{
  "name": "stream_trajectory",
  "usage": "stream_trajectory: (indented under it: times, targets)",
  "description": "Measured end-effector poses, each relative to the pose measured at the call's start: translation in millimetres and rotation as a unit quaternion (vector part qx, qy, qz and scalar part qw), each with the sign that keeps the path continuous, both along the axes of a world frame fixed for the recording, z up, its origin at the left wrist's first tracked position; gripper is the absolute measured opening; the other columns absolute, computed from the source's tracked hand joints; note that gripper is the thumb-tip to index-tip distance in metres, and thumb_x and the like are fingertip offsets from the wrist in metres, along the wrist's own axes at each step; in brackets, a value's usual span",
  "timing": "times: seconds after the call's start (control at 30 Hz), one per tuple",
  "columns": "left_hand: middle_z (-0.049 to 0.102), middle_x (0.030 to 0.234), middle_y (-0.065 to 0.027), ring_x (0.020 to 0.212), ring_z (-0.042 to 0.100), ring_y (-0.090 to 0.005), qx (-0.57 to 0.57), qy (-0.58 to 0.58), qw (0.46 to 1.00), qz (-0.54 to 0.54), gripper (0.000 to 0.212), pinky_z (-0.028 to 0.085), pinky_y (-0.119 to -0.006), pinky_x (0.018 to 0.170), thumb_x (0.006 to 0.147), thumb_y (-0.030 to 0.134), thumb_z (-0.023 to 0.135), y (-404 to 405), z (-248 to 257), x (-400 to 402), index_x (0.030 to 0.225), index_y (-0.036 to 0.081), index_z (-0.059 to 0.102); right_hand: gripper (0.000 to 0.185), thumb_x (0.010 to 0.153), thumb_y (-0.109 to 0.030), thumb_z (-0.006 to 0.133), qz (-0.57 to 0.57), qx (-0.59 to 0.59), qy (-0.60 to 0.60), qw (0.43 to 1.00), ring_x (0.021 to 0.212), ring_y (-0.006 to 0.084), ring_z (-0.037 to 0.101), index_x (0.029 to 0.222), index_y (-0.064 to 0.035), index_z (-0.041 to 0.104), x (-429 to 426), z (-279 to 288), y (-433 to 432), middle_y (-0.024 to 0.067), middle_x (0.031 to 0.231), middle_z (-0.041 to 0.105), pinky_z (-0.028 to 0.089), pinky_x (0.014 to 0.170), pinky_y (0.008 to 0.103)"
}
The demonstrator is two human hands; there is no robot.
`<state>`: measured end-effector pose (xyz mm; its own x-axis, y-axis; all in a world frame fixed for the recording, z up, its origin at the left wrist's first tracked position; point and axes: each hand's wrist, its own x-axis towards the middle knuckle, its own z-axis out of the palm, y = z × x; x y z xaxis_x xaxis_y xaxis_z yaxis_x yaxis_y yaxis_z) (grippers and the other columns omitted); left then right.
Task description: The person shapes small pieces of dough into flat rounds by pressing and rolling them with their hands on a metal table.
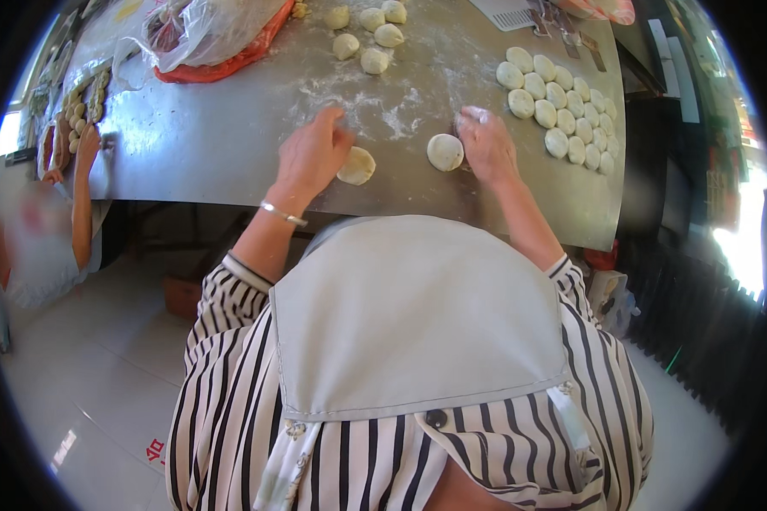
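Note:
Two flattened rounds of dough lie on the floured metal table (230,147) before me. My left hand (316,150), slightly blurred, is bent over the table at the upper left edge of one dough round (357,167). Beside the right edge of the other dough round (445,152) is my right hand (488,140), its fingers curled and dusted with flour. Whether either hand touches its round or holds anything cannot be told. Farther back sit several dough balls (374,61) amid loose flour. At the right, flattened dough rounds (565,121) lie close together in rows.
A red bag with clear plastic (211,45) lies at the back left. A white toothed scraper (508,14) is at the back right, near small metal pieces (569,41). At the far left, another person's hand (88,145) is at small dough pieces (75,118).

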<state>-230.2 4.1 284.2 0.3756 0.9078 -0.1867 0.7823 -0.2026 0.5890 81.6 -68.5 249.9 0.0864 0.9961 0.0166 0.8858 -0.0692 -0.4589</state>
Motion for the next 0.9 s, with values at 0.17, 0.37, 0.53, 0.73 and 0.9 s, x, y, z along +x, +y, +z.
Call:
stream_trajectory:
  times: [0.17, 0.37, 0.53, 0.73, 0.9]
  targets:
    - [0.073, 0.094, -0.0137, 0.091, 0.07, -0.0359, -0.155, 0.025, 0.985, -0.071, 0.039, 0.054, -0.045, 0.08, 0.082, 0.022, 0.081, -2.6, 4.3, -2.9, 0.114, 0.008, 0.064, 0.048, 0.084, -0.02, 0.078, -0.027, -0.235, 0.09, 0.968, 0.114, 0.0338, 0.062, 0.127, -0.0085, 0.061, -22.3, 45.0, -9.6, 0.0146, 0.118, 0.067, 0.052, 0.095, 0.0448]
    - [0.061, 0.117, -0.0119, 0.096, 0.066, -0.0291, 0.082, -0.081, 0.988, -0.107, 0.05, 0.055, -0.04, 0.084, 0.079, 0.017, 0.086, -29.8, 3.8, -1.4, 0.119, 0.007, 0.058, 0.064, 0.077, -0.014, 0.086, 0.086, 0.056, -0.02, 0.995, 0.117, 0.0335, 0.061, 0.134, -0.0141, 0.056, -19.9, 27.1, -39.7, 0.0103, 0.127, 0.062, 0.054, 0.093, 0.0454]
    - [0.054, 0.128, -0.0136, 0.097, 0.065, -0.0286, 0.026, -0.061, 0.996, -0.051, 0.066, 0.056, -0.04, 0.086, 0.078, 0.013, 0.086, -41.0, -6.4, -7.9, 0.136, 0.009, 0.054, 0.082, 0.078, -0.014, 0.085, 0.054, -0.026, 0.033, 0.998, 0.132, 0.0354, 0.055, 0.151, -0.0214, 0.049, -16.6, 31.6, -41.9, 0.0108, 0.147, 0.051, 0.051, 0.107, 0.0441]
    - [0.053, 0.13, -0.0144, 0.09, 0.065, -0.0268, 0.03, -0.081, 0.994, -0.06, 0.077, 0.056, -0.039, 0.084, 0.078, 0.013, 0.085, -36.2, -15.8, 7.8, 0.146, 0.008, 0.05, 0.083, 0.081, -0.013, 0.082, 0.148, -0.05, -0.016, 0.988, 0.134, 0.0372, 0.053, 0.155, -0.026, 0.046, -20.2, 35.7, -12.8, 0.0123, 0.151, 0.049, 0.052, 0.106, 0.0452]
    - [0.053, 0.13, -0.0148, 0.09, 0.065, -0.0274, 0.003, -0.074, 0.995, -0.064, 0.069, 0.056, -0.038, 0.084, 0.079, 0.011, 0.085, -30.7, -12.6, 24.5, 0.141, 0.006, 0.056, 0.063, 0.081, -0.02, 0.081, 0.153, -0.077, -0.003, 0.985, 0.12, 0.0367, 0.061, 0.14, -0.0202, 0.058, -13.2, 28.9, -5.8, 0.0139, 0.135, 0.054, 0.055, 0.097, 0.0467]
